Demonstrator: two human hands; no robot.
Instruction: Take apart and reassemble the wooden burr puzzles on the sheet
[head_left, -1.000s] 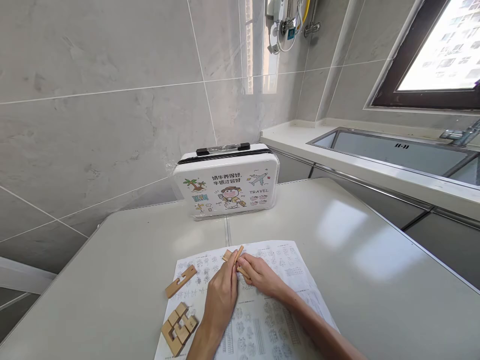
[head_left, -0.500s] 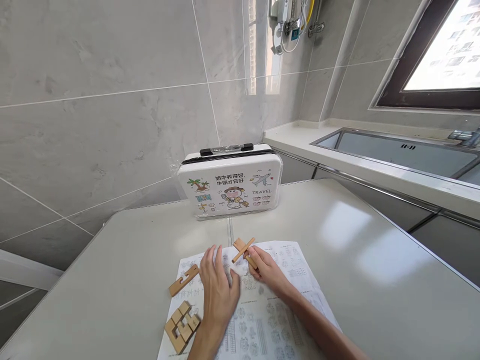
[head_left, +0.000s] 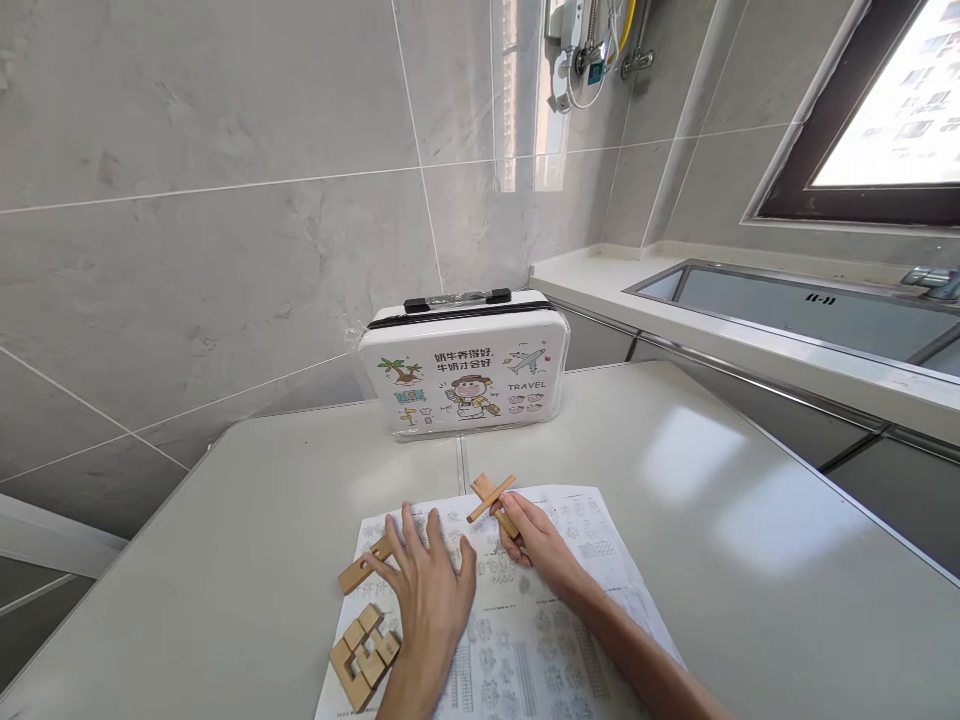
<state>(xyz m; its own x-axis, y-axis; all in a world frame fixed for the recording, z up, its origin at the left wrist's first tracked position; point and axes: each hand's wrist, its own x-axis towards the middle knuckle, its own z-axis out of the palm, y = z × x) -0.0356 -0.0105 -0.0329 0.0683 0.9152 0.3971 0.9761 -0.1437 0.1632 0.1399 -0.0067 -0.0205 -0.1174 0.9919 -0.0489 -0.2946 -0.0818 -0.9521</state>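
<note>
My right hand (head_left: 534, 548) pinches a small cross of two notched wooden bars (head_left: 492, 497) just above the printed instruction sheet (head_left: 525, 640). My left hand (head_left: 426, 585) lies over the sheet with its fingers spread, the fingertips touching a single notched wooden bar (head_left: 365, 565) at the sheet's left edge. A cluster of joined wooden puzzle pieces (head_left: 363, 655) rests at the sheet's lower left corner, just left of my left wrist.
A white cartoon-printed case with a black handle (head_left: 463, 368) stands at the table's far edge against the tiled wall. The grey table (head_left: 712, 500) extends right. A steel sink (head_left: 810, 310) sits in the counter beyond, under a window.
My left hand let go of the crossed bars, opened and moved left and down onto the single bar. My right hand kept the cross and hardly moved.
</note>
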